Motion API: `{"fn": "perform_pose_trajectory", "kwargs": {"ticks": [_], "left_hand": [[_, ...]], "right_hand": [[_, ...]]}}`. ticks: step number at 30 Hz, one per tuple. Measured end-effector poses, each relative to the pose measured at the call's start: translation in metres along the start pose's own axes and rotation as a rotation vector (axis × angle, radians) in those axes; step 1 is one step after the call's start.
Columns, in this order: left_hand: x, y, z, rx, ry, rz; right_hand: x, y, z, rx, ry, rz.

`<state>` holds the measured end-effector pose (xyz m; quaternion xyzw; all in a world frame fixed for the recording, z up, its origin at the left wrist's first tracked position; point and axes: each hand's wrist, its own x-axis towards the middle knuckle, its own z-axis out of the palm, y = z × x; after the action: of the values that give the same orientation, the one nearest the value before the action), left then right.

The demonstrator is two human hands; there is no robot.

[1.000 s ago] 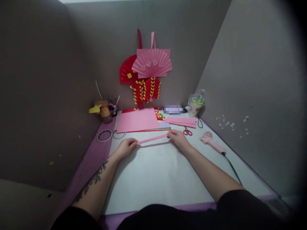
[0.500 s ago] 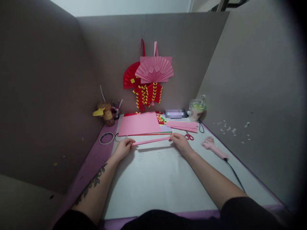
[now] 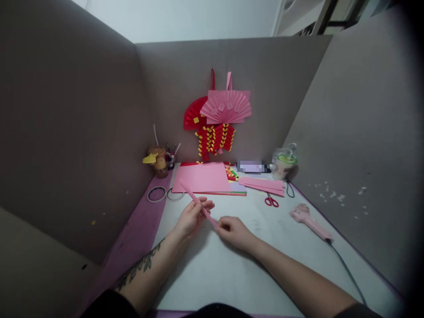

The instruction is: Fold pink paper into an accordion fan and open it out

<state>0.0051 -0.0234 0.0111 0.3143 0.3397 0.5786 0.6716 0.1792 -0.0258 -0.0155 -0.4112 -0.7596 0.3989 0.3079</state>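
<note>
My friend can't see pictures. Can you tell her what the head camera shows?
Two bare hands hold a long pink paper strip above a white table: the left hand near its middle, the right hand pinching its near end. Behind lie pink paper sheets, red scissors and a pink glue gun.

A: How are the hands placed?
B: The left hand [image 3: 194, 216] is raised slightly, fingers curled, forearm tattooed and extended forward. The right hand [image 3: 233, 230] is set just beside it, thumb and fingers pinched together.
A: And the arms?
B: Both forearms are angled inward, so that the hands are brought close together.
</note>
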Motion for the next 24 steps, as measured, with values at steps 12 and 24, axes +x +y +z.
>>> {"fn": "perform_pose_trajectory", "kwargs": {"ticks": [12, 24], "left_hand": [[-0.025, -0.002, 0.012, 0.496, -0.37, -0.415], [-0.027, -0.005, 0.016, 0.82, -0.379, -0.333]], "right_hand": [[0.011, 0.012, -0.01, 0.68, 0.118, 0.073], [0.008, 0.01, -0.024, 0.847, 0.157, 0.09]]}}
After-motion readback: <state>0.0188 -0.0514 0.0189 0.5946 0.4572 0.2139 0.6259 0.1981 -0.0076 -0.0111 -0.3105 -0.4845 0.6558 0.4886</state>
